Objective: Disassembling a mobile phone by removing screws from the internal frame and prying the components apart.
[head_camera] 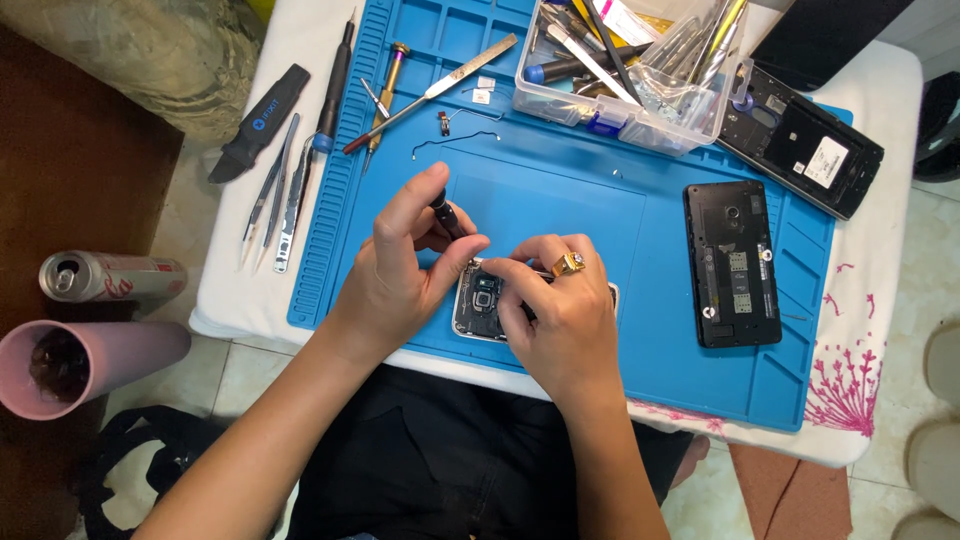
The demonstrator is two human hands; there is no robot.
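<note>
1. Left hand (395,270) – thumb and fingers pinched together on a black screwdriver (446,215), tip angled down toward the opened phone (484,300).
2. Right hand (560,315) – fingers curled, pressing on the phone, gold ring (568,263) on one finger.
3. Phone flat on the blue work mat (560,190), near its front edge, partly hidden under both hands.

Hands (400,270) on opened phone (484,302)

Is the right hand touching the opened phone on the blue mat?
Touching. The head view shows the right hand lying over the opened phone, its fingertips pressed onto the phone's inner frame with no gap.
</note>
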